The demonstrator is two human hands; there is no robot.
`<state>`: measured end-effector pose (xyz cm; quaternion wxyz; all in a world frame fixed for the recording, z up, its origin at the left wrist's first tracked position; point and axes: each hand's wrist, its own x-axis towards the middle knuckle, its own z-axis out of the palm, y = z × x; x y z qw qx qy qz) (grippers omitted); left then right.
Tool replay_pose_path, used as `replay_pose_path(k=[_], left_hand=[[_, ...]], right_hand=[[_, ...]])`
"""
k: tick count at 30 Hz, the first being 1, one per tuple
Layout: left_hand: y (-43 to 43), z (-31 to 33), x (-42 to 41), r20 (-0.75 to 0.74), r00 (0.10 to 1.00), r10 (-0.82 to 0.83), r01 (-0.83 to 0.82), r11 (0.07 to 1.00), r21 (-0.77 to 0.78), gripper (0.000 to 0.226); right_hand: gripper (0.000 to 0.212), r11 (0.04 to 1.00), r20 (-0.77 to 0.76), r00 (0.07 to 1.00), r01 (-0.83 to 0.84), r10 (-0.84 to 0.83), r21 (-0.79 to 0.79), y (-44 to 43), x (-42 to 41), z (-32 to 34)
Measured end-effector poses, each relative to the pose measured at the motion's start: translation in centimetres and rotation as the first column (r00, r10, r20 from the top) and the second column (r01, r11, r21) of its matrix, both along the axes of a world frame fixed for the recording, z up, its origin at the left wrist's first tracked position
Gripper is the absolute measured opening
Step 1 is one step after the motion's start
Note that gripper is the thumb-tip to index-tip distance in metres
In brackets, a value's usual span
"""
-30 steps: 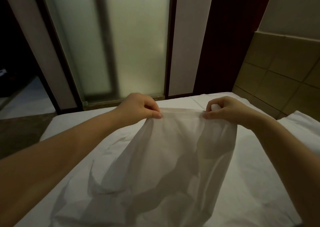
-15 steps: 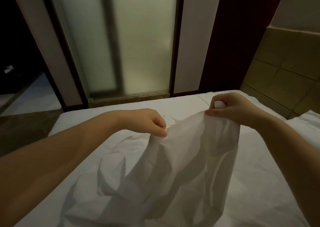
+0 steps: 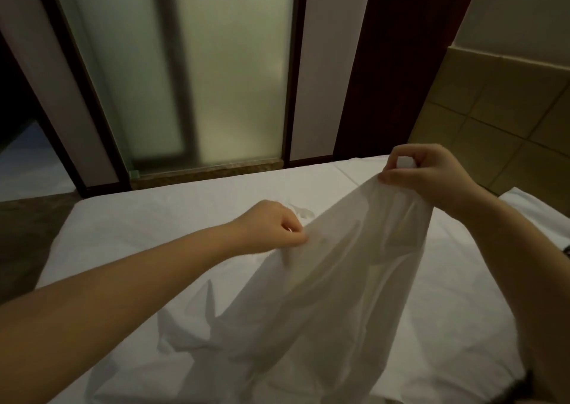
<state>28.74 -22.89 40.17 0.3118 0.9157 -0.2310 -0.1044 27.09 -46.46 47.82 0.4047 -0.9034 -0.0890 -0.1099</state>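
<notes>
A thin white cloth (image 3: 333, 286), perhaps a pillowcase, hangs over the white bed (image 3: 172, 218) with its lower part crumpled on the sheet. My right hand (image 3: 428, 172) pinches the cloth's top edge, held high at the right. My left hand (image 3: 274, 228) is lower and further left, fingers curled, gripping the cloth's left edge just above the bed. The edge slants steeply from the right hand down to the left hand.
Beyond the bed's far edge stand frosted glass panels (image 3: 216, 73) in dark frames and a dark red wooden post (image 3: 398, 64). A tiled wall (image 3: 509, 120) rises at the right, with another white pillow (image 3: 536, 209) below it. Dark floor (image 3: 27, 237) lies left.
My left hand has dropped down along the cloth's left edge towards the bed, while my right hand stayed high. The top edge, level before, now slants.
</notes>
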Motion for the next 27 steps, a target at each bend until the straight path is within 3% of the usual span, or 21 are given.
replay_pose_path(k=[4, 6, 8, 10, 14, 17, 20, 23, 27], left_hand=[[-2.0, -1.4, -0.7, 0.051, 0.995, -0.081, 0.081, 0.997, -0.002, 0.033], [-2.8, -1.7, -0.6, 0.005, 0.999, -0.045, 0.046, 0.99, -0.135, 0.03], [-3.2, -1.5, -0.3, -0.135, 0.991, -0.014, -0.028, 0.952, -0.305, 0.023], [-3.6, -1.2, 0.2, -0.205, 0.978, -0.031, -0.051, 0.922, -0.384, 0.016], [-5.0, -0.2, 1.3, -0.147, 0.989, 0.01, -0.076, 0.89, -0.45, 0.003], [-5.9, 1.6, 1.5, 0.02, 1.0, 0.004, 0.005, 0.909, -0.416, 0.002], [-6.2, 3.0, 1.2, 0.126, 0.983, -0.135, 0.165, 0.947, -0.274, 0.016], [-5.9, 2.6, 1.0, 0.034, 0.959, -0.283, 0.285, 0.951, -0.122, 0.028], [-5.0, 1.3, 0.9, -0.106, 0.956, -0.274, 0.25, 0.949, -0.192, 0.027]], right_hand=[[0.017, 1.0, 0.005, 1.0, 0.023, -0.023, -0.002, 0.0, -0.7, 0.4], [0.017, 0.998, -0.002, 0.998, 0.056, -0.056, 0.016, -0.7, -1.2, 0.6], [0.016, 0.996, -0.025, 0.996, 0.085, -0.085, 0.0, -1.6, -1.7, 0.8], [0.014, 0.992, -0.056, 0.991, 0.115, -0.118, -0.045, -2.9, -2.4, 0.9], [0.014, 0.983, -0.124, 0.978, 0.158, -0.169, -0.096, -5.4, -4.2, 1.0], [0.015, 0.972, -0.112, 0.971, 0.194, -0.21, -0.133, -6.7, -5.1, 0.8], [0.017, 0.961, -0.058, 0.967, 0.238, -0.248, -0.143, -7.6, -5.4, 0.7], [0.018, 0.96, 0.009, 0.97, 0.242, -0.243, -0.142, -8.0, -5.4, 0.5], [0.016, 0.963, 0.039, 0.976, 0.217, -0.214, -0.161, -8.2, -4.8, 0.1]])
